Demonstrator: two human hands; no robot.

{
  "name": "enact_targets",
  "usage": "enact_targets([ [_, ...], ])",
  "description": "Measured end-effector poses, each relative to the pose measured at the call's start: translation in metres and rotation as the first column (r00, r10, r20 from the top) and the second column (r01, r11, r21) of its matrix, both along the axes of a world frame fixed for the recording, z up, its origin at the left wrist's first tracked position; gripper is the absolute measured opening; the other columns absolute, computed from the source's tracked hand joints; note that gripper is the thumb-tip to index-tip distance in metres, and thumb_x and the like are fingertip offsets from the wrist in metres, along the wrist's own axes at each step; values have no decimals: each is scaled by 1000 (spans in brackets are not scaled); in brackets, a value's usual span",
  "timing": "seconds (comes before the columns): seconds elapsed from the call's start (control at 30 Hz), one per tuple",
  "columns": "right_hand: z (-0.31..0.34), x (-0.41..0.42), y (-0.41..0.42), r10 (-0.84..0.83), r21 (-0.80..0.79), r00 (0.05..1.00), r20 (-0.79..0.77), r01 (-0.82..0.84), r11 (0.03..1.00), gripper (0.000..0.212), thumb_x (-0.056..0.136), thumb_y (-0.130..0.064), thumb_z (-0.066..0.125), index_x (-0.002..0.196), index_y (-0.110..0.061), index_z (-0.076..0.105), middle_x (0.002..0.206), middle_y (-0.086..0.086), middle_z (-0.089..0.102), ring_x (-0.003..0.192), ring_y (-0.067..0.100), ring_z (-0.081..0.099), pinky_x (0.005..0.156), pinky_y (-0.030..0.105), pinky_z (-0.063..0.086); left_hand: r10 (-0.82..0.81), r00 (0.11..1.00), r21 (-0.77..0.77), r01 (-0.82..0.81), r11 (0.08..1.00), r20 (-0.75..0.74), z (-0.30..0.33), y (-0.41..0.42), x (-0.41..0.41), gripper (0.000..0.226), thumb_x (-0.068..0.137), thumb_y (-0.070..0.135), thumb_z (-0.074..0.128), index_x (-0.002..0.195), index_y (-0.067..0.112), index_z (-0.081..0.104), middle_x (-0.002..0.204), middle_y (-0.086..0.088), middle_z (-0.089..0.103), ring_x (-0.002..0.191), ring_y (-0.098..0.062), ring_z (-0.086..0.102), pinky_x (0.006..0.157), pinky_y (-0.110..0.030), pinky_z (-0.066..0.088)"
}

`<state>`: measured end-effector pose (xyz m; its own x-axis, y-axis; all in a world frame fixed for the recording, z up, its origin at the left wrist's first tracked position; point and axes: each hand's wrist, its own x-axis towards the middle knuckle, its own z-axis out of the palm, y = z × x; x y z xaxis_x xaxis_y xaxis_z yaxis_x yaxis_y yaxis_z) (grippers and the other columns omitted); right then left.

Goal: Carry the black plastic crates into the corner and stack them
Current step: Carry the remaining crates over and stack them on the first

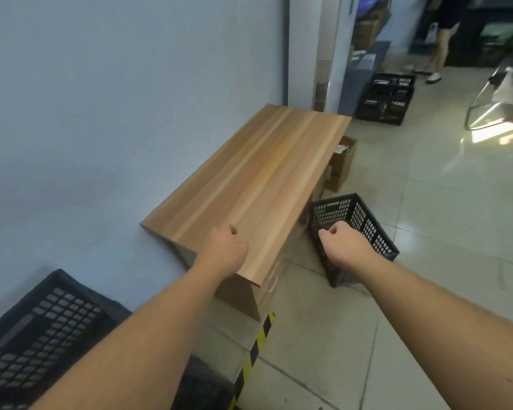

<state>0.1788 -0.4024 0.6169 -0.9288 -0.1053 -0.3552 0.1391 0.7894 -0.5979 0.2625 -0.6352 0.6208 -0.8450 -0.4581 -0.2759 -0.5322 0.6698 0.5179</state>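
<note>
Both hands, left hand and right hand, are loosely curled and hold nothing; the black plastic crate sits just below the right one.

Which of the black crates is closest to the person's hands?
The crate beside the desk, right under the right hand. The stacked crates stand farther off, by the doorway.

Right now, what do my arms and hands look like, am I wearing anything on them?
Both arms are bare from the frame edge to the wrists: no sleeves show. The left hand and right hand are bare too, with no gloves. No watch, bracelet or ring is visible on the sides that face the camera. No markings or tape show on either forearm.
</note>
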Motion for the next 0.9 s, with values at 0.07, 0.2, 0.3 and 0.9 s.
enact_targets([
  [0.07, 4, -14, 45, -66, 5, 998, 11, 66, 998, 37, 102, -39, 43, 122, -11, 56, 128, 16, 64, 117, 35, 58, 85, 37, 39, -59, 998, -2, 59, 998, -1, -1, 44, -24, 51, 104, 27, 54, 152, 12, 51, 135, -7, 58, 101, -22, 58, 81, -34, 48],
  [0.2, 5, -38, 126, -197, -11, 980, 10, 197, 980, 36, 99, -40, 43, 116, -12, 59, 120, 15, 67, 111, 36, 61, 93, 40, 48, -142, 990, 19, 142, 990, 7, -4, 119, -67, 49, 105, 28, 54, 151, 14, 50, 135, -7, 59, 84, -13, 59, 76, -36, 53],
  [0.3, 5, -49, 176, -246, -28, 969, 12, 246, 969, 30, 101, -29, 43, 107, -5, 60, 105, 15, 67, 97, 34, 59, 84, 38, 46, -174, 985, 21, 174, 985, 14, -6, 163, -92, 48, 103, 27, 57, 148, 14, 53, 139, -9, 61, 106, -26, 67, 94, -43, 60],
  [0.9, -32, -207, 261, -412, -23, 908, 71, 415, 910, 30, 102, -27, 45, 117, -6, 60, 113, 13, 63, 103, 31, 57, 85, 34, 42, -324, 940, 55, 320, 946, 107, -52, 256, -306, 50, 104, 31, 57, 151, 16, 50, 144, -10, 59, 118, -29, 66, 98, -39, 58],
])
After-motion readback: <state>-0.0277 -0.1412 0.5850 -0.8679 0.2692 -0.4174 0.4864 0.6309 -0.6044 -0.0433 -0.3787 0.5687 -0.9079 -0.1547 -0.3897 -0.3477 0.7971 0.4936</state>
